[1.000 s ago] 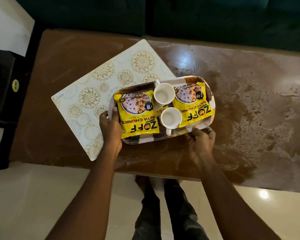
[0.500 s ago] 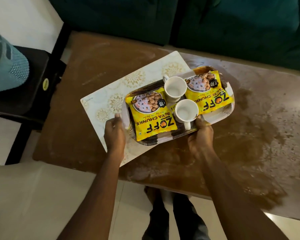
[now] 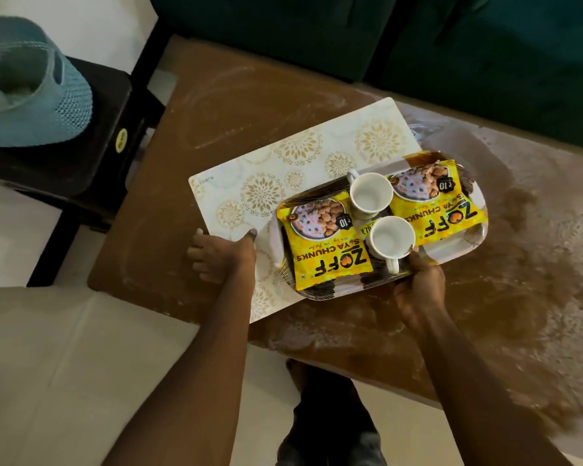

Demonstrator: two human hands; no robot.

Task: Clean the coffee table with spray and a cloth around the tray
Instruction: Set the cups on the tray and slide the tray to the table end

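Note:
The brown coffee table (image 3: 249,105) shows white smears and streaks. A patterned tray (image 3: 458,245) lies partly over a white-and-gold placemat (image 3: 283,169). It carries two yellow snack packets (image 3: 323,243) (image 3: 438,203) and two empty white cups (image 3: 371,195) (image 3: 389,237). My right hand (image 3: 418,290) grips the tray's near rim below the nearer cup. My left hand (image 3: 223,257) is off the tray, at the placemat's left edge. Its thumb lies on the mat and its fingers are spread over the table. No spray bottle shows.
A black stool (image 3: 91,156) stands left of the table with a teal knitted item (image 3: 31,85) on it. A dark green sofa (image 3: 451,45) runs along the table's far side. Heavier white residue (image 3: 552,237) covers the table's right part. My legs (image 3: 323,425) stand at the near edge.
My left hand has let go of the tray's left end and shifted left to the placemat's edge. My right hand still grips the tray's near rim.

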